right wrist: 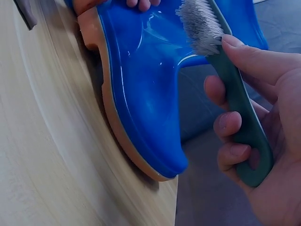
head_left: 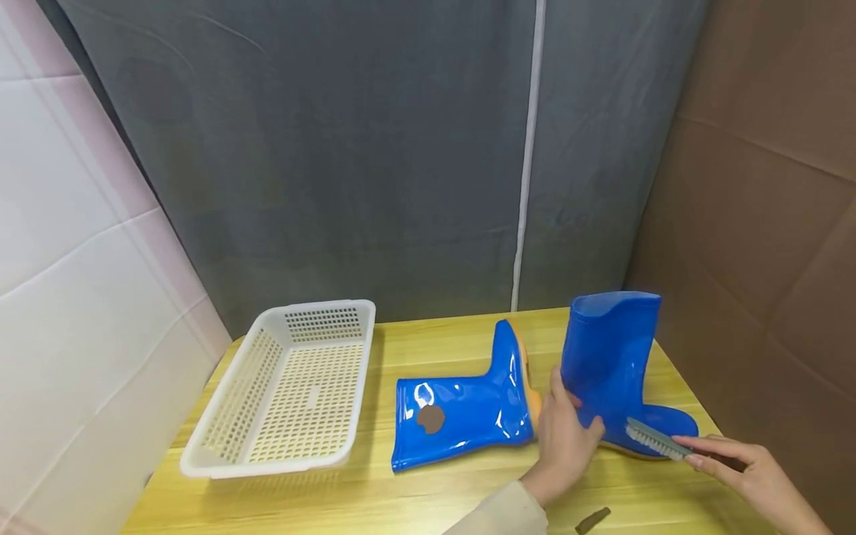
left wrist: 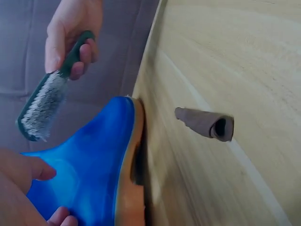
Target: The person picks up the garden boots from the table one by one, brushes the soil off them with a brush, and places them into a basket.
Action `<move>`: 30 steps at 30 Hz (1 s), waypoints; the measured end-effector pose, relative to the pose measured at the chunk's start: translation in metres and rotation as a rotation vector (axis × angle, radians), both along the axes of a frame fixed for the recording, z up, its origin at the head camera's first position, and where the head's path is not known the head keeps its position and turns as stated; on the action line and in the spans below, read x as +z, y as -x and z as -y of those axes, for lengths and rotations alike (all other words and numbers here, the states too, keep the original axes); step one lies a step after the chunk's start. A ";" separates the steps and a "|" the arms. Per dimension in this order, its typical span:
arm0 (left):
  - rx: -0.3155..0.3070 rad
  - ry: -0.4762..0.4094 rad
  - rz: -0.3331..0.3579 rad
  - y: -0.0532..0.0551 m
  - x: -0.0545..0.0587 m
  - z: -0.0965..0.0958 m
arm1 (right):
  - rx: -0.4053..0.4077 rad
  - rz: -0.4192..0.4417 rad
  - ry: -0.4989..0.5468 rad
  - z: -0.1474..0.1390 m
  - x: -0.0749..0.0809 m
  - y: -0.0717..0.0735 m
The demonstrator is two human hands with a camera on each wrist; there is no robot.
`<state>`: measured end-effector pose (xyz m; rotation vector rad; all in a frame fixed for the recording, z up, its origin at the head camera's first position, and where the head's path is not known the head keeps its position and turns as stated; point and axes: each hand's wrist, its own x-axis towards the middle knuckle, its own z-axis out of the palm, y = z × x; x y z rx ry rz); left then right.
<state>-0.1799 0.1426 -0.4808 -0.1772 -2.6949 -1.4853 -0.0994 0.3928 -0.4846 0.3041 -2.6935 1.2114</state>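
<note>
2 boots (head_left: pixel 608 353), left fingers (head_left: pixel 558 388) holding one | 1 brush (head_left: pixel 652 435) in right fingers (right wrist: pixel 229 124) | 1 basket (head_left: pixel 267 468)

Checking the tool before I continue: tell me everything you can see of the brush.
The brush has a dark green, plastic-looking handle with a hole at its end and whitish bristles. The right hand grips the handle, thumb near the bristles. Held off the table, it slants beside the upright blue boot; the left wrist view shows a gap between them.
</note>
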 end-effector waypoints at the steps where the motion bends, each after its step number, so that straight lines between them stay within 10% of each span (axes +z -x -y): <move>1: 0.002 0.009 -0.004 0.001 -0.001 -0.003 | -0.011 0.006 0.001 -0.001 0.001 -0.001; 8: 0.050 0.044 -0.055 0.013 -0.005 -0.018 | -0.084 -0.008 -0.014 -0.008 0.006 -0.009; 17: 0.101 0.319 -0.200 0.034 -0.009 -0.032 | -0.086 0.020 -0.011 -0.016 0.002 -0.015; 30: 0.167 0.419 -0.096 0.022 -0.010 -0.062 | -0.164 0.049 -0.069 -0.019 0.000 -0.017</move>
